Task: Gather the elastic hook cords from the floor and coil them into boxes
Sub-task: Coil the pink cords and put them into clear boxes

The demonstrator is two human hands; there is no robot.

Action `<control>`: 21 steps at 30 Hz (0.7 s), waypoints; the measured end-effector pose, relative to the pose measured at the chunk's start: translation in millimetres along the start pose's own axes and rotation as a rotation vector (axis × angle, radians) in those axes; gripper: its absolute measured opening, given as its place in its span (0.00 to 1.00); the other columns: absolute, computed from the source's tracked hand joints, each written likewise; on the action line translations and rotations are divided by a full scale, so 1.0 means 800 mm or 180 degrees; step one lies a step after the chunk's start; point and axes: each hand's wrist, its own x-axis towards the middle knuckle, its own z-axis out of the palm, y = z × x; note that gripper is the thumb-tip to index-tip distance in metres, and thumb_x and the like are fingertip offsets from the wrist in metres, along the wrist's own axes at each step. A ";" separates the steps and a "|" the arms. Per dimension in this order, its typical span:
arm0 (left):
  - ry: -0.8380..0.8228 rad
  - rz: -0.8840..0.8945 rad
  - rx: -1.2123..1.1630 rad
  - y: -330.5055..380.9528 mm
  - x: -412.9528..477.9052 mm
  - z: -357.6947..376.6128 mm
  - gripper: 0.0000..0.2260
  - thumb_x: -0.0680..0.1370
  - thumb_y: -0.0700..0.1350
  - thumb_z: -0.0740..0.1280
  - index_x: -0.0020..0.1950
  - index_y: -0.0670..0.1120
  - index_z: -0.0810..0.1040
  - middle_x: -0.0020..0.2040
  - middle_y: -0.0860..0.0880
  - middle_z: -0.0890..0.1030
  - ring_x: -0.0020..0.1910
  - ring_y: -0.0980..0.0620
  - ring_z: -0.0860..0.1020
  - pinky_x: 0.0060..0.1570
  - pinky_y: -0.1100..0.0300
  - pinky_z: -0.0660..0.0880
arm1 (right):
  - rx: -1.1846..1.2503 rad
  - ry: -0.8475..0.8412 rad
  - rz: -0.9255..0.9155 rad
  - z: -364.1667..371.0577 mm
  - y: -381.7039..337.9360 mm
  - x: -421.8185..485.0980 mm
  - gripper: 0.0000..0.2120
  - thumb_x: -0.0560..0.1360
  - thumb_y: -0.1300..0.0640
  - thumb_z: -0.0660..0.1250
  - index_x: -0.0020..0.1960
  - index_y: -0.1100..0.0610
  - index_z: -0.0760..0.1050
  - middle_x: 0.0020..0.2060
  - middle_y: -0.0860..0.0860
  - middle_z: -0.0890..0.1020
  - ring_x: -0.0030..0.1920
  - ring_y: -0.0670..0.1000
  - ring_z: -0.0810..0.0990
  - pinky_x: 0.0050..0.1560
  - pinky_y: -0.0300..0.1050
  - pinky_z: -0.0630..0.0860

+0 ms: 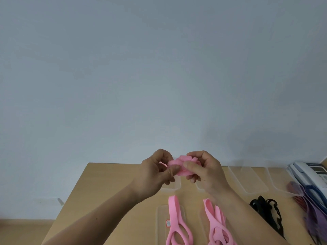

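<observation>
1. Head view, hands: the left hand point(157, 171) and the right hand point(203, 172) both pinch 1 pink elastic cord point(177, 165) between thumb and curled fingers. They hold it as a tight, flat coil in the air above the far part of the wooden table point(109, 191).
2. Head view, target: clear boxes point(254, 190) stand in a row along the table's far edge, just below and beside the coil. The ones to the right look unfilled.
3. Head view, remaining work: more pink cords point(174, 220) lie nearer the person on flat clear pieces. A black cord point(270, 213) lies to their right, near a telephone point(307, 172).
4. Judgement on the step: the elastic will likely spring open, so keep the turns stacked flat with 1 thumb pressing the loose end. Lower the coil fully into a box before either hand lets go. The hook ends are hidden by the fingers.
</observation>
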 end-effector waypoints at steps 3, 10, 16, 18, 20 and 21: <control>0.0192 0.0124 0.0466 -0.004 -0.002 0.007 0.09 0.78 0.46 0.71 0.45 0.46 0.72 0.34 0.42 0.82 0.30 0.52 0.80 0.31 0.62 0.74 | 0.0127 0.0094 0.0078 0.004 0.003 0.005 0.08 0.70 0.64 0.74 0.49 0.60 0.80 0.37 0.57 0.84 0.29 0.54 0.78 0.28 0.44 0.72; 0.0836 0.2294 0.2344 -0.016 0.008 -0.003 0.11 0.78 0.46 0.68 0.42 0.38 0.80 0.47 0.43 0.78 0.37 0.50 0.77 0.34 0.61 0.75 | 0.0212 0.0231 0.0209 0.012 0.004 0.005 0.15 0.65 0.56 0.79 0.48 0.60 0.81 0.36 0.56 0.83 0.30 0.54 0.80 0.28 0.44 0.73; 0.0578 0.2387 0.2502 -0.016 0.011 -0.006 0.07 0.75 0.39 0.67 0.39 0.37 0.75 0.40 0.44 0.74 0.33 0.47 0.73 0.29 0.55 0.74 | 0.0025 0.0150 0.0043 0.022 0.007 0.004 0.12 0.69 0.58 0.76 0.50 0.58 0.80 0.38 0.55 0.84 0.30 0.53 0.81 0.29 0.42 0.75; 0.0435 0.1476 0.1863 -0.012 0.008 -0.004 0.07 0.73 0.42 0.67 0.43 0.39 0.73 0.40 0.46 0.74 0.35 0.49 0.73 0.34 0.52 0.76 | -0.0219 0.0119 -0.0127 0.019 0.006 0.005 0.12 0.68 0.58 0.76 0.50 0.55 0.80 0.39 0.53 0.84 0.30 0.52 0.80 0.30 0.42 0.76; 0.0159 0.0464 0.0940 -0.004 0.006 -0.005 0.12 0.73 0.50 0.68 0.48 0.45 0.72 0.41 0.47 0.77 0.37 0.54 0.75 0.38 0.58 0.77 | -0.0348 -0.0029 -0.0256 0.011 0.005 0.007 0.11 0.70 0.61 0.76 0.51 0.54 0.80 0.42 0.54 0.84 0.32 0.53 0.80 0.33 0.43 0.76; 0.0076 0.0107 0.0579 -0.001 0.007 -0.006 0.15 0.72 0.56 0.68 0.51 0.47 0.72 0.41 0.49 0.79 0.38 0.55 0.77 0.38 0.60 0.77 | -0.0398 -0.0170 -0.0304 0.009 0.004 0.006 0.11 0.70 0.60 0.76 0.51 0.53 0.80 0.43 0.53 0.84 0.34 0.52 0.81 0.34 0.43 0.77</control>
